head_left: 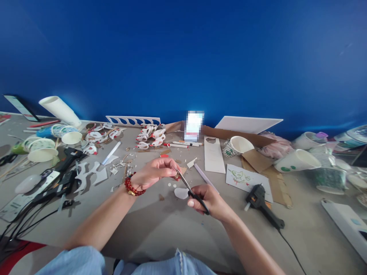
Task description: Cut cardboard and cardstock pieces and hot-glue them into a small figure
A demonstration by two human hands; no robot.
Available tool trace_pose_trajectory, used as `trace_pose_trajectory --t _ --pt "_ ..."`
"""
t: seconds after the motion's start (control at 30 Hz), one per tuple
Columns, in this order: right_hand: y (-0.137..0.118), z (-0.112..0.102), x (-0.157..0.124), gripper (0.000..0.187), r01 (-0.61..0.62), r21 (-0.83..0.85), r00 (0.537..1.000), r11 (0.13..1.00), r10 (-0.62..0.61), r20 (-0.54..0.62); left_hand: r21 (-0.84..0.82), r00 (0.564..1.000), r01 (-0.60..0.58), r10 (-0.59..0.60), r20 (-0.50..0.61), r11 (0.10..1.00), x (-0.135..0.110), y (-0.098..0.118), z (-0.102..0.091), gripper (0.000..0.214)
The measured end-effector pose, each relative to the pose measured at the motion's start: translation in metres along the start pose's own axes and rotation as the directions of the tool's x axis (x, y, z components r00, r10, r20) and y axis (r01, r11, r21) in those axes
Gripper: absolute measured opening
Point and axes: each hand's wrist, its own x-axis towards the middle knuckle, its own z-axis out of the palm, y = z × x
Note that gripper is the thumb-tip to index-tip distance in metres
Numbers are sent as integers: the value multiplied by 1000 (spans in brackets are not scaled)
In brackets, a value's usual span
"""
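Two hands work together mid-table point(160, 229), with clutter all round them. Paper cups point(43, 149) lie tipped at ten o'clock and more cups point(298, 160) sit at two o'clock, probably pushed outward to leave cutting room. At four o'clock a black glue gun point(262, 204) rests near the right hand point(212, 200), handy but out of the way. The left hand point(155, 172), with a red bead bracelet point(133, 187) on its wrist, pinches a tiny scrap point(177, 177) and lifts it off the table so the blades can reach it. The right hand is wrapped around the scissors point(187, 187), which point to eleven o'clock, right at that scrap. There's no lettering to read: the drawing sheet point(248, 179) shows only green and red scribble, and the screen point(194, 125) at twelve o'clock is blurred.
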Motion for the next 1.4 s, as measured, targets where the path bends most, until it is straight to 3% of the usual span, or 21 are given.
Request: trace_pose_trajectory --t 0.27,0.43,0.67,1.4 --pt "-6 0 1 52 -23 -13 999 1000 23 32 61 997 -81 81 6 995 0 -4 0 15" --pt "-10 0 1 52 0 52 1000 999 1 -20 99 984 -169 173 -33 981 1 -5 2 15" --pt "-8 2 0 52 -20 15 998 1000 21 -59 99 988 -155 156 -2 983 1 -8 8 13" --pt "-7 3 2 56 -63 -156 980 986 31 -197 124 986 -149 156 -51 981 1 -10 11 14"
